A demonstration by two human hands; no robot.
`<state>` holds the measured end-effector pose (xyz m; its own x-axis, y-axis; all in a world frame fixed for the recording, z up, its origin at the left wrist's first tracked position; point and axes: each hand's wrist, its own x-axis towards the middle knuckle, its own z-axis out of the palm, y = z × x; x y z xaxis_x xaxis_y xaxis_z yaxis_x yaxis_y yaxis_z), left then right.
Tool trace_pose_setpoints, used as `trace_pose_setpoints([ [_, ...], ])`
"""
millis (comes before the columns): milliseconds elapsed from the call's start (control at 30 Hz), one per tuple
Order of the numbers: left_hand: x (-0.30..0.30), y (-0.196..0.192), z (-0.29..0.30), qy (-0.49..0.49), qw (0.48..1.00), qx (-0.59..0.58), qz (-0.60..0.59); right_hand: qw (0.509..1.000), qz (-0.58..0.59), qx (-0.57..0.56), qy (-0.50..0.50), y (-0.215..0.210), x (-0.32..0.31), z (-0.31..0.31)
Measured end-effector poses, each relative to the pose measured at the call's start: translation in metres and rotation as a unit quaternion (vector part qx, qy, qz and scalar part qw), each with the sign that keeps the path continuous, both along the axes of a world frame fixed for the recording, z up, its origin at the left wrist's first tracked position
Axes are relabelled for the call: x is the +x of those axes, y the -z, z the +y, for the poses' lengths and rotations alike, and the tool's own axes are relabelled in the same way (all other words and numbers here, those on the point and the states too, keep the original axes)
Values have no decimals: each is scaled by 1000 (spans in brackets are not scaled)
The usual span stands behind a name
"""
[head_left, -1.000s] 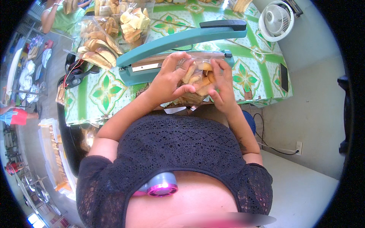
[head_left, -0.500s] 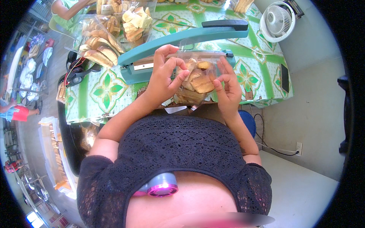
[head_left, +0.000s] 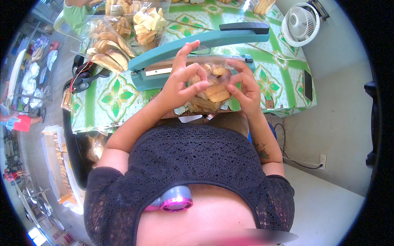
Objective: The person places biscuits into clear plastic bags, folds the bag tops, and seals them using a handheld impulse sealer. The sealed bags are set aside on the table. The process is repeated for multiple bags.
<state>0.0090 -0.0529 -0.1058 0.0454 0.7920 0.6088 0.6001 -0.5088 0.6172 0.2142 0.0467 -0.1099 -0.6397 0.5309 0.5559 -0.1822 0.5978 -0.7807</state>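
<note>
A clear plastic bag of toasted bread slices [head_left: 216,94] is held upright between my hands at the table's near edge. On its left side, my left hand [head_left: 185,78] pinches the plastic with thumb and a finger, while another finger points up. My right hand [head_left: 247,87] grips the upper right of the bag, thumb against fingers. Just behind the bag stands a teal bag sealer [head_left: 230,37] with a black handle end. Its long arm is raised over the base, and the bag's top reaches in front of the sealing strip.
Filled bags of bread [head_left: 107,51] crowd the far left of the patterned tablecloth [head_left: 117,96]. Headphones [head_left: 82,78] lie by the left edge. A dark phone [head_left: 308,84] rests at the right, near a white fan [head_left: 301,24]. Another person's green sleeve [head_left: 76,17] shows at the back left.
My right hand has turned inward and moved slightly left, its fingers closing on the bag's top. My left hand's raised finger has stretched higher. At the back left, the other person's arm has shifted.
</note>
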Motion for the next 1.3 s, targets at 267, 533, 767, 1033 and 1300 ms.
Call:
trace_pose_setpoints([
  [267,-4,25,25,119,893,-96,-424,949,154,-272,-43,11,-11,3],
  [533,2,26,40,135,905,-31,-403,974,129,-177,62,14,-19,3],
  [767,2,22,41,46,985,116,-120,953,232,-144,133,14,-29,-8],
  [1033,8,23,38,8,986,81,-146,980,137,-2,142,19,-18,0],
  [1300,-13,-2,23,52,993,104,11,990,108,85,27,7,-4,16],
])
